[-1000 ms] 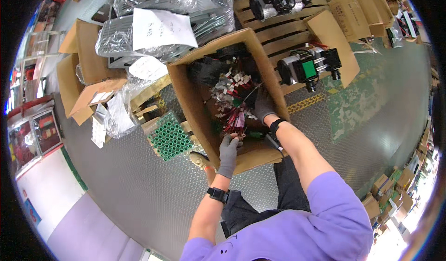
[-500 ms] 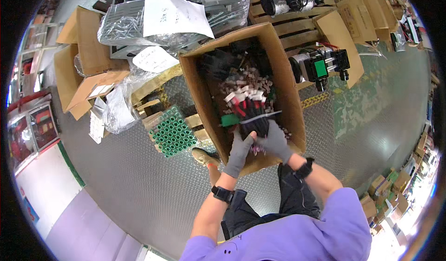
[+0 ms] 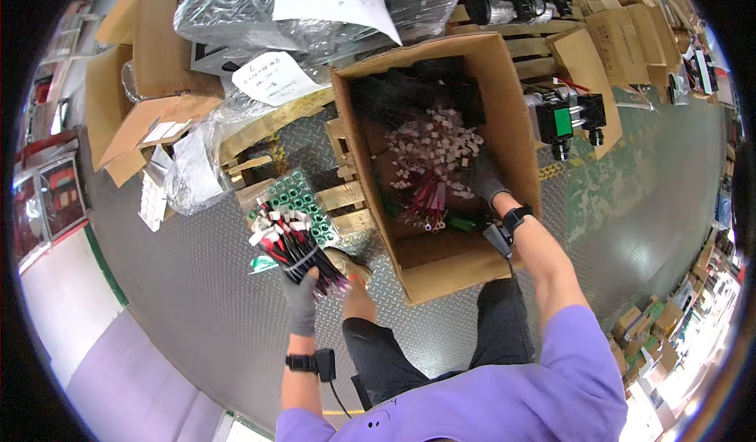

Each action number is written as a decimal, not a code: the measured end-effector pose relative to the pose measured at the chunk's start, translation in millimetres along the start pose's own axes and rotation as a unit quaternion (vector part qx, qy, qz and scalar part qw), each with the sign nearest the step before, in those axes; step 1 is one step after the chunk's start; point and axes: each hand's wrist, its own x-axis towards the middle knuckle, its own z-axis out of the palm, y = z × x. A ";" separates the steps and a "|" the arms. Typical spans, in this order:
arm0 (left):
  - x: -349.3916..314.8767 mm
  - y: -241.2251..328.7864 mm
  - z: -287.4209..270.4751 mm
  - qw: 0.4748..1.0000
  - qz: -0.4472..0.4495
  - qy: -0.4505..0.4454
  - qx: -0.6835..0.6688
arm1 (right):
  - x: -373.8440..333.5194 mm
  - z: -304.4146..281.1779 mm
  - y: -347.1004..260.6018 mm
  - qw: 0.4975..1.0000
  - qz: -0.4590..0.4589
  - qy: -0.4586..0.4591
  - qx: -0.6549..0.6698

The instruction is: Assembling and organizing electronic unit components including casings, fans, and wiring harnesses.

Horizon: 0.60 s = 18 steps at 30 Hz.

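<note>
My left hand (image 3: pixel 301 302), in a grey glove, is closed round a tied bundle of cables (image 3: pixel 295 251) with white connectors, red and black wires and a pale tie. It holds the bundle left of the big cardboard box (image 3: pixel 441 278), above a tray of green rings (image 3: pixel 293 190). My right hand (image 3: pixel 490 181), gloved too, reaches inside the box by its right wall; its fingers are dark and blurred, so their grip does not show. Beside it in the box lies a heap of wire leads (image 3: pixel 433 151) with white connectors and ring ends. Black bundles (image 3: pixel 402 88) fill the far end.
Plastic-wrapped grey goods (image 3: pixel 236 9) stand beyond the box on a wooden pallet (image 3: pixel 276 117). An open carton (image 3: pixel 169 56) is at the far left. Black and silver motor-like units (image 3: pixel 563 115) sit on the right. My shoe (image 3: pixel 346 265) is close to the ring tray.
Both hands were together over the cable bundle in the box. My left hand has carried it out to the left, while my right hand has moved deeper along the right wall.
</note>
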 end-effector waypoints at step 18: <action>63.6 -15.3 48.5 0.977 0.171 0.099 0.082 | 7.6 16.8 -0.8 0.979 0.027 0.198 0.043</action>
